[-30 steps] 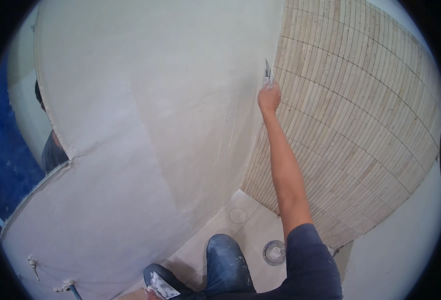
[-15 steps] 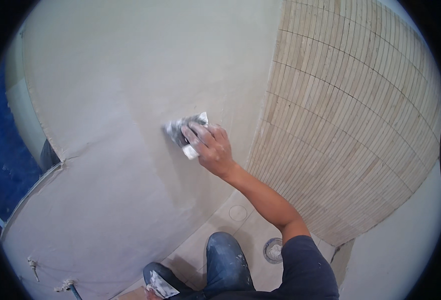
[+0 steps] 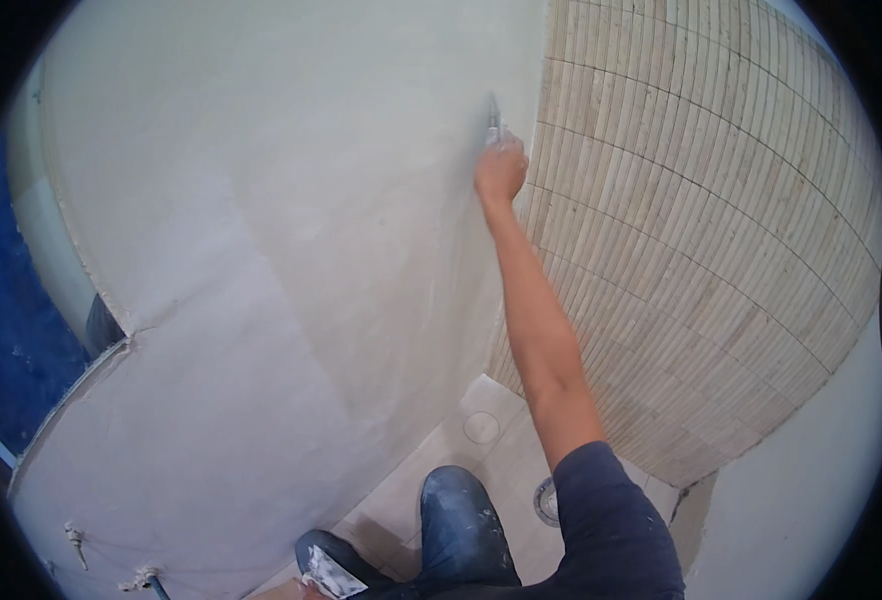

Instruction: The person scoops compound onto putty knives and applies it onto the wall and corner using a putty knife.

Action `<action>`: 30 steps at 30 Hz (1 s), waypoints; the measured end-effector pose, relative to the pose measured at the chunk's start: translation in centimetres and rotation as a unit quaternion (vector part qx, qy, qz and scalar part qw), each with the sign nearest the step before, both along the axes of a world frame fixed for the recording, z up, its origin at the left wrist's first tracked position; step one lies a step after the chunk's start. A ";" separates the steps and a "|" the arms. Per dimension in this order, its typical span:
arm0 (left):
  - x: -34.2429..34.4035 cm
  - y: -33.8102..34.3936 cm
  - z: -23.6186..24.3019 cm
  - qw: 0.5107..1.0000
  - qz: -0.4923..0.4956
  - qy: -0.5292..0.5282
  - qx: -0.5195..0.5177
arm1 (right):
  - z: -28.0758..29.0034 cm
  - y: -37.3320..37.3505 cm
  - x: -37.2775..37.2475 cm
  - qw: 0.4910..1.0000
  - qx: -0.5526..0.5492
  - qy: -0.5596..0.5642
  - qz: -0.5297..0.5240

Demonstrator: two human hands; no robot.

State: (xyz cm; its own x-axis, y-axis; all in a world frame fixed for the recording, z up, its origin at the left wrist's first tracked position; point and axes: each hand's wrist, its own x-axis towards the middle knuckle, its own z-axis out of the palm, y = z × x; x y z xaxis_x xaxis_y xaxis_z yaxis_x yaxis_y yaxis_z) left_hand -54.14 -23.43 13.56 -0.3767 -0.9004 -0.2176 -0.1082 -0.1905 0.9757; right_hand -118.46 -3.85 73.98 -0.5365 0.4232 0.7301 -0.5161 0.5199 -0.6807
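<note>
My right arm reaches far up, and my right hand (image 3: 502, 172) is closed round a putty knife (image 3: 494, 118). Its blade is seen nearly edge-on against the pale, smooth-coated wall (image 3: 361, 190), close to the corner with the tiled wall. Low at the bottom edge, by my knee, my left hand (image 3: 310, 591) shows only in part. It grips a flat blade (image 3: 333, 573) smeared with white plaster; the blade's handle is hidden. A slightly darker coated patch spreads over the wall below and left of my right hand.
Narrow beige strip tiles (image 3: 681, 210) cover the wall on the right. Below lies a tiled floor with a round drain (image 3: 547, 502) by my sleeve. Pipe ends (image 3: 148, 578) stick out of the wall at lower left. A blue surface (image 3: 21, 300) shows beyond the wall's left edge.
My right hand has moved up and to the right with the putty knife, from mid-wall to near the tiled corner. The blade has turned nearly edge-on. My left hand stays low.
</note>
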 end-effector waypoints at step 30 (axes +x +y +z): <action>-1.8 -0.1 1.8 0.988 0.005 0.151 0.033 | -15.0 -5.9 15.4 0.930 0.252 0.221 0.151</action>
State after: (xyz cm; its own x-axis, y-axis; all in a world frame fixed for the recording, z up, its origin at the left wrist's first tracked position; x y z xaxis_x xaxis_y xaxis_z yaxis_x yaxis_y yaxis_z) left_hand -55.90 -23.49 15.39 -0.4239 -0.8923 -0.1552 0.1888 -0.2546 0.9484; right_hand -103.11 -9.74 58.94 -0.1749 -0.1539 0.9725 -0.8625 0.5003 -0.0759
